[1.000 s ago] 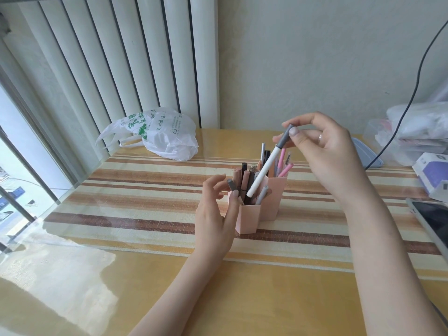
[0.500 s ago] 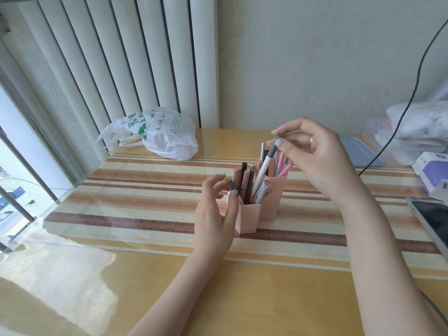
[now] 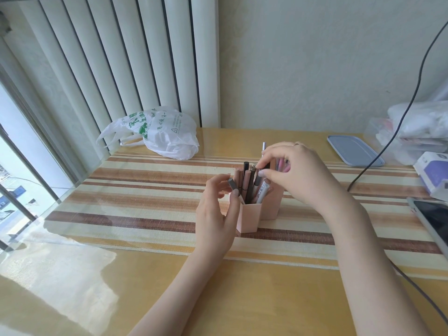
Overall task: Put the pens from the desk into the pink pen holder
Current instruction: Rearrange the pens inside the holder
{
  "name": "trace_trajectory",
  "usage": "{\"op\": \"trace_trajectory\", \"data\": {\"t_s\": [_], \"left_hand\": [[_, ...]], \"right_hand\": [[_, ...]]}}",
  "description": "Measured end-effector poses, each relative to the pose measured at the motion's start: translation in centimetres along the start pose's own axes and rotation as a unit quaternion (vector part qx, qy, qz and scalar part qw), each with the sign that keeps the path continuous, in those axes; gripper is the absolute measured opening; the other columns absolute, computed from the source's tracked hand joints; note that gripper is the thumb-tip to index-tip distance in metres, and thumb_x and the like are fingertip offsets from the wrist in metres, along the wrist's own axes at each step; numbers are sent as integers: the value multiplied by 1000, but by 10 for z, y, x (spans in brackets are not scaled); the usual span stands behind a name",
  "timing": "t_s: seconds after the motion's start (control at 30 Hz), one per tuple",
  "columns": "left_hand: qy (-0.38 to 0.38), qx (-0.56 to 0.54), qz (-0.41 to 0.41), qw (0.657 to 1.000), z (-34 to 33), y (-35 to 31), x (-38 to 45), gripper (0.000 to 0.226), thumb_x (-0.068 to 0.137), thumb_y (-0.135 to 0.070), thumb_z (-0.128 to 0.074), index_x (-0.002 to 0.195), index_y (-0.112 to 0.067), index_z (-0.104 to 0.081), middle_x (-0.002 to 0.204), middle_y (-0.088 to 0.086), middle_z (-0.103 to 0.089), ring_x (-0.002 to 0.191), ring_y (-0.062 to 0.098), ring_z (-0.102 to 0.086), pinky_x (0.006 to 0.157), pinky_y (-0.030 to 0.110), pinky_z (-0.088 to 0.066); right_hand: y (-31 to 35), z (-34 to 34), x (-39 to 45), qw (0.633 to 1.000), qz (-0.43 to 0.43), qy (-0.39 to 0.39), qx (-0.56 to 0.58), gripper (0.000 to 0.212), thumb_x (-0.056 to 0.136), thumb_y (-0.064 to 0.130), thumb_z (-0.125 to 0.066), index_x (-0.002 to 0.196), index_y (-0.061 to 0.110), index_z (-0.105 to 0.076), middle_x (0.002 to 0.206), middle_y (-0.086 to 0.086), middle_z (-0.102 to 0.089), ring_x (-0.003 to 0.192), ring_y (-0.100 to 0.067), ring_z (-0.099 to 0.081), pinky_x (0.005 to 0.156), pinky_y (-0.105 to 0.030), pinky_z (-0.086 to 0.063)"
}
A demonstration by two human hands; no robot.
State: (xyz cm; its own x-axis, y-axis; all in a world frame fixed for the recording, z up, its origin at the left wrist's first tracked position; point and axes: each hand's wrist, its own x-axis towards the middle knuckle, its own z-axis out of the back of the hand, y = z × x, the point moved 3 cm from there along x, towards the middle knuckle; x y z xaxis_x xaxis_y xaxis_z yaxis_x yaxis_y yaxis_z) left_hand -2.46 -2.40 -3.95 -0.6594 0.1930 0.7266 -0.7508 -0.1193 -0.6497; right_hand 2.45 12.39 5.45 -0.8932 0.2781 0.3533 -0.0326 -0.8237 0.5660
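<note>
So the right hand point(image 3: 291, 174) has come down from where it was holding the white pen up in the air a second ago, and now that pen is sunk in the holder point(image 3: 252, 214) with the other pens point(image 3: 248, 185), fingertips still pinched on the tops of them. The left hand point(image 3: 215, 214) hasn't budged, curled round the holder's left side and pinching a grey-capped pen point(image 3: 233, 186) there. No loose pens visible on the counter point(image 3: 145, 287) around the holder, so I'd guess it's nearly done.
</note>
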Motion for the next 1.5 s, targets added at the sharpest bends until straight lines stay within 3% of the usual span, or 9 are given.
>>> {"op": "trace_trajectory", "data": {"t_s": [0.23, 0.37, 0.5, 0.57, 0.7, 0.9, 1.1, 1.3, 1.5], "left_hand": [[2, 2, 9, 1000, 0, -1, 1, 26, 92, -24, -49, 117, -31, -44, 103, -20, -59, 96, -2, -59, 81, 23, -48], [11, -7, 14, 1000, 0, 0, 0, 25, 94, -20, -48, 117, -28, -45, 103, -13, -60, 98, 5, -59, 81, 32, -50], [17, -16, 26, 999, 0, 1, -1, 27, 93, -11, -48, 117, -23, -46, 103, -10, -60, 98, 5, -59, 82, 32, -49], [18, -19, 33, 999, 0, 1, 0, 26, 93, -11, -48, 117, -23, -46, 104, -10, -60, 98, 5, -58, 82, 32, -49], [17, -25, 37, 999, 0, 1, -1, 26, 93, -13, -48, 116, -23, -47, 103, -5, -62, 98, 9, -59, 81, 38, -50], [24, -24, 39, 999, -2, 1, -2, 24, 93, -26, -45, 116, -30, -45, 105, -15, -60, 99, 5, -59, 82, 33, -49], [23, -22, 39, 999, -1, -1, -2, 28, 92, -27, -48, 115, -41, -40, 104, -15, -60, 100, 6, -59, 82, 34, -49], [25, -27, 50, 998, -2, 1, -2, 27, 92, -20, -51, 115, -30, -44, 103, -13, -61, 99, 6, -59, 82, 35, -49], [27, -26, 52, 998, -1, 0, -2, 32, 91, -18, -53, 115, -36, -42, 102, -9, -62, 99, 5, -58, 83, 31, -47]], "right_hand": [[-1, 9, -2, 1000, 12, -5, 11, 25, 83, 14, -68, 95, 36, -70, 80, 19, -56, 79, -20, -54, 76, -35, -46], [0, 8, -2, 1000, 6, 21, 4, 25, 84, 19, -67, 88, 44, -68, 94, 0, -69, 79, -17, -53, 82, -40, -49], [1, 6, -4, 999, -9, 46, -16, 26, 86, 20, -66, 87, 46, -66, 86, 14, -63, 70, -3, -45, 83, -37, -42], [0, 10, -4, 999, -11, 45, -10, 26, 86, 17, -65, 84, 43, -67, 87, 1, -66, 70, -7, -50, 75, -27, -42], [-3, 24, -7, 998, -15, 52, 23, 27, 84, 9, -66, 73, 34, -68, 75, 19, -66, 71, -2, -56, 60, -6, -40], [3, 17, -11, 987, -1, 150, -53, 32, 81, 14, -71, 78, 44, -62, 109, 29, -44, 107, -9, -44, 100, -35, -34], [-2, 6, -9, 982, 25, 176, -66, 17, 78, 24, -74, 78, 38, -66, 138, 27, -39, 127, -9, -27, 108, -46, -29], [-6, 17, 1, 990, 40, -12, 137, 20, 88, 21, -66, 86, 40, -71, 99, 21, -69, 81, -26, -63, 74, -45, -56], [-16, 21, 1, 980, 36, -12, 195, 17, 87, 19, -68, 94, 34, -70, 89, 13, -76, 79, -28, -70, 77, -49, -56]]}}
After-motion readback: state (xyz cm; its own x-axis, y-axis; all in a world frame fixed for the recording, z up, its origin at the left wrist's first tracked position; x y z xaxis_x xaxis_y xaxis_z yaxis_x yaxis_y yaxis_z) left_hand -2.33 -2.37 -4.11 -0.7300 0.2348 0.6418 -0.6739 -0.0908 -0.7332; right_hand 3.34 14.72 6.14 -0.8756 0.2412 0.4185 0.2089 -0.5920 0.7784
